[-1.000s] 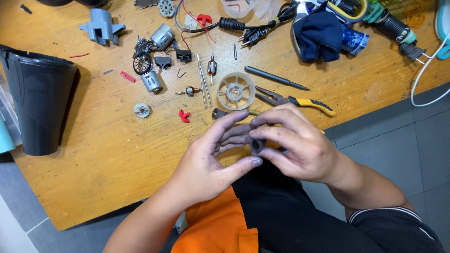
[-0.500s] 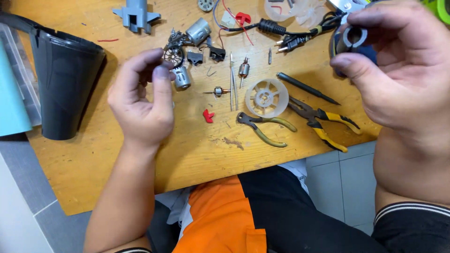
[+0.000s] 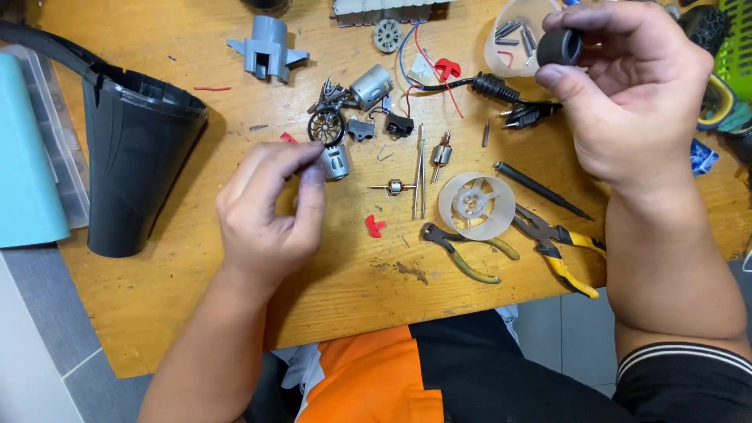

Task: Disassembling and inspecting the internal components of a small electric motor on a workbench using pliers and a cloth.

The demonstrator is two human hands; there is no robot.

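Note:
My right hand (image 3: 627,102) is raised at the upper right and pinches a small black ring-shaped part (image 3: 558,47) between thumb and fingers. My left hand (image 3: 266,211) hovers low over the wooden table (image 3: 196,313), fingertips pinched together right beside a small silver motor (image 3: 337,161). Whether anything sits between those fingertips cannot be made out. Beside the motor lie a small black wheel (image 3: 325,126), a second silver motor (image 3: 370,84) with wires, and a tiny rotor (image 3: 395,187).
A black cone-shaped housing (image 3: 137,149) lies at the left. Tweezers (image 3: 420,176), a clear round fan disc (image 3: 475,205), pliers (image 3: 560,247), cutters (image 3: 462,254), a black rod (image 3: 540,188), a plug with cord (image 3: 501,94), a grey plastic part (image 3: 269,47) and a clear cup of screws (image 3: 513,39) crowd the table.
The hands, joined over a part a second ago, have separated. My right hand lifted the black ring to the upper right; my left hand moved down toward the silver motor.

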